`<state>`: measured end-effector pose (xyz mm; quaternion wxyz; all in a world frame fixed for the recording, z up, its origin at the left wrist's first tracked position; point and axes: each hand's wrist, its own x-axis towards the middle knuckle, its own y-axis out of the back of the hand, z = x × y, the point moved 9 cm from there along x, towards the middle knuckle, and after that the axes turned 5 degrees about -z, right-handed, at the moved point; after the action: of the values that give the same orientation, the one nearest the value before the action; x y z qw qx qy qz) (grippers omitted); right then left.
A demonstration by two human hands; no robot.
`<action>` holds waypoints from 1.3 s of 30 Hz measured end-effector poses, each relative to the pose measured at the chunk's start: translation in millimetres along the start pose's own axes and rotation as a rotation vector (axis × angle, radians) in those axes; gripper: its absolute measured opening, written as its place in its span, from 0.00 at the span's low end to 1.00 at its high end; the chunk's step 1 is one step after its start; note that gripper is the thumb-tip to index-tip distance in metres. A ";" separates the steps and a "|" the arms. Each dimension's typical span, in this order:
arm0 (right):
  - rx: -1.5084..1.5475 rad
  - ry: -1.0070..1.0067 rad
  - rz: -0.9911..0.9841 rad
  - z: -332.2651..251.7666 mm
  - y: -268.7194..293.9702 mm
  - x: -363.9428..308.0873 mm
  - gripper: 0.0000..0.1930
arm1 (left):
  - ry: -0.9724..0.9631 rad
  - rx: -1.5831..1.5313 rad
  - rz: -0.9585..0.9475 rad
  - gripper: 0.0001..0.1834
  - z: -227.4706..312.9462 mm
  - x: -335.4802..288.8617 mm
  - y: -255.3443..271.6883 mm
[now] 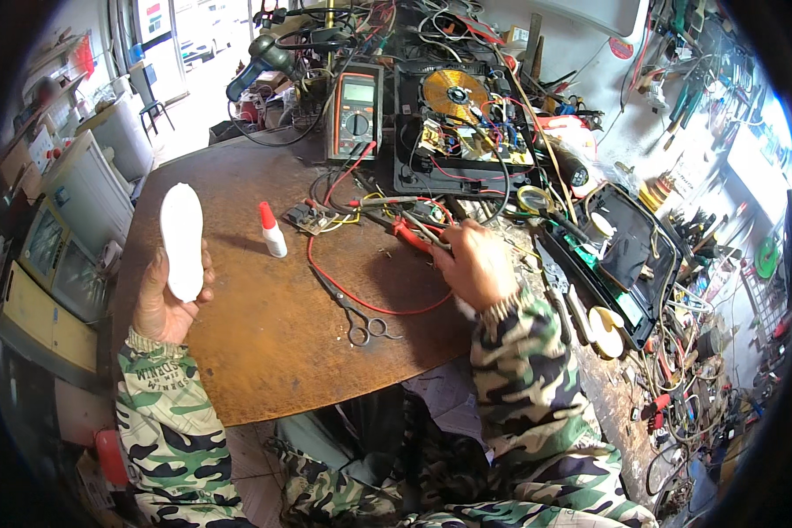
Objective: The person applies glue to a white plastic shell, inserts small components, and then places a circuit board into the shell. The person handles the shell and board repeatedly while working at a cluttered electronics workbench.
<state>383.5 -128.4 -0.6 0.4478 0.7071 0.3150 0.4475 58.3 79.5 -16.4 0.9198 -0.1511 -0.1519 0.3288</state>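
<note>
My left hand (165, 295) is wrapped round a long white plastic piece (182, 242) with rounded ends, held upright above the left of the table. Over on the right, my right hand (480, 267) reaches down among tools and wires with its fingers closed. By its fingertips lie a red-handled tool (410, 236) and a thin grey shaft; what the fingers grip is partly hidden. Between my hands stands a small white bottle (275, 239) with a red pointed cap. Black scissors (358, 319) rest nearer me, beside a looping red wire (361, 304).
At the back stand a multimeter (355, 113) and an opened induction cooker (459, 167) with a copper coil. A small circuit board (311, 217) with wires lies mid-table. An open black case (629, 238) and tangled cables crowd the right side. The brown table (264, 370) has a curved front edge.
</note>
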 end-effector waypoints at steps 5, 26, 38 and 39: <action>0.100 -0.115 -0.354 32.3 -41.0 44.9 0.14 | -0.013 0.022 -0.015 0.36 3.4 -0.1 -4.2; 0.772 0.128 -0.262 -59.9 -28.5 -35.6 0.16 | -0.019 0.004 -0.022 0.36 -1.8 -1.1 -6.8; 0.796 -0.001 -0.413 -38.1 68.8 -230.5 0.08 | 0.061 0.025 -0.162 0.33 -17.0 -0.5 -11.2; 0.782 0.031 -0.389 -33.7 71.9 -244.9 0.08 | 0.057 0.034 -0.149 0.33 -16.9 -1.7 -8.5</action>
<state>257.7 -352.6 -14.0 0.2175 0.7442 0.5948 0.2125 68.2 69.1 -28.8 0.9480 -0.1332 -0.1309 0.2576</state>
